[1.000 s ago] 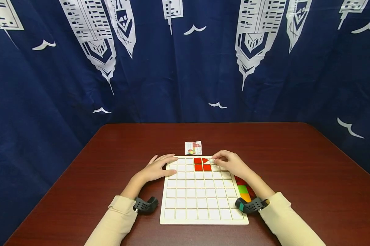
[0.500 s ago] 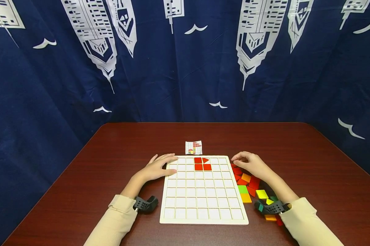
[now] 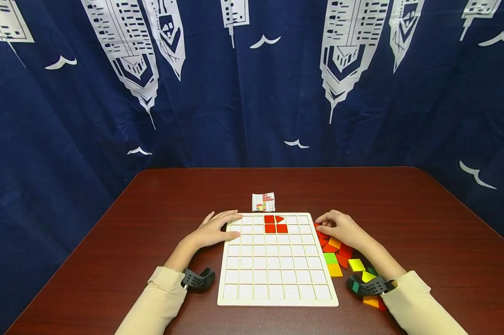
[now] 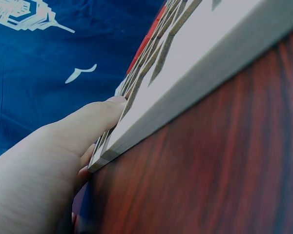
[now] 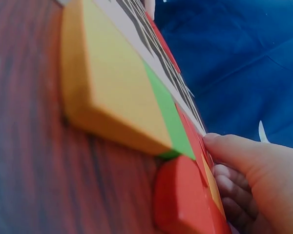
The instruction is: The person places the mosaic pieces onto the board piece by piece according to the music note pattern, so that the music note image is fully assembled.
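Note:
A white grid board (image 3: 258,263) lies on the table, with several red square tiles (image 3: 270,228) and a red triangle tile (image 3: 279,219) in its far rows. Fingers spread, my left hand (image 3: 210,231) rests on the board's far left corner, the thumb on its surface. Just past the far right edge is my right hand (image 3: 341,229), its fingers curled over loose red tiles. A red tile (image 3: 317,225) shows between thumb and index finger, partly covered by them. In the right wrist view, the thumb tip touches the red pieces and the other fingertips are hidden.
Orange (image 3: 334,270), green (image 3: 330,258), yellow (image 3: 356,265) and red tiles (image 3: 346,251) lie loosely along the board's right side, partly under my right forearm. A small printed picture card (image 3: 263,202) lies beyond the board. A blue printed curtain (image 3: 243,93) hangs behind the table.
My right hand has moved right from above the board's far right corner to the loose tiles, then slightly nearer, its thumb dropping away from the index finger. My left hand stays put.

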Demonstrator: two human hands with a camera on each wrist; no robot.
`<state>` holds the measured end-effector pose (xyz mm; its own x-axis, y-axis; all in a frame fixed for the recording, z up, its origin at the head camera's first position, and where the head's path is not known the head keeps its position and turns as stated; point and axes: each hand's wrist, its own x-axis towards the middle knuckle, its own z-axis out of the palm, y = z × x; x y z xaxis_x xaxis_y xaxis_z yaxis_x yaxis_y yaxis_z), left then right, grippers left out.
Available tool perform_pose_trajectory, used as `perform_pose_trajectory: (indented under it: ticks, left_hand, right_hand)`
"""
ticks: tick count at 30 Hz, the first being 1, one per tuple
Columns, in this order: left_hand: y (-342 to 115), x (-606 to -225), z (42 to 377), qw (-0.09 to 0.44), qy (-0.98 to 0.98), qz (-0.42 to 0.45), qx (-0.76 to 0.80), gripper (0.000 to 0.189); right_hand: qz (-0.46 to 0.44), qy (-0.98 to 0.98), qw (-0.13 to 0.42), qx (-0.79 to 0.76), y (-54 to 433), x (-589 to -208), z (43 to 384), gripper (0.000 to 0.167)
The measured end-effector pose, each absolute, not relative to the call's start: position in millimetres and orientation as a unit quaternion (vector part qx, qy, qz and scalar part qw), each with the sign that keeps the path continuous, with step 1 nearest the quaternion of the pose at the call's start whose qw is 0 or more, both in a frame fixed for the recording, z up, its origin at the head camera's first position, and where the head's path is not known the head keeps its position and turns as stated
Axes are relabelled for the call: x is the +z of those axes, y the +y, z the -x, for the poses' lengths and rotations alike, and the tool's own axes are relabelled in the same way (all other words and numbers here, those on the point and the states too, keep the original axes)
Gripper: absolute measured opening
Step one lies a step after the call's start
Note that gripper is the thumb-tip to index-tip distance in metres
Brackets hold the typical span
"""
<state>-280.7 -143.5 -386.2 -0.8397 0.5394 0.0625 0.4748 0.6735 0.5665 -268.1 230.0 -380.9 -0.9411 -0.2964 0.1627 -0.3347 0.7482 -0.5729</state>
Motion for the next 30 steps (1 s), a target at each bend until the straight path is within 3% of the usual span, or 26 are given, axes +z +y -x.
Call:
perform_pose_trajectory:
  ticks: [14,30]
  left_hand:
    - [-143,-387,281,0.054,0.911,-0.282,0.296,0.058]
    - [-143,-386,281,0.058,0.912,-0.281,0.292,0.061]
  right_hand:
    - [-0.125,-0.953,0.022,0.274,217,-368,259,0.02]
    - [-0.107,-0.934,0.008,0.34,215,-367,259,0.019]
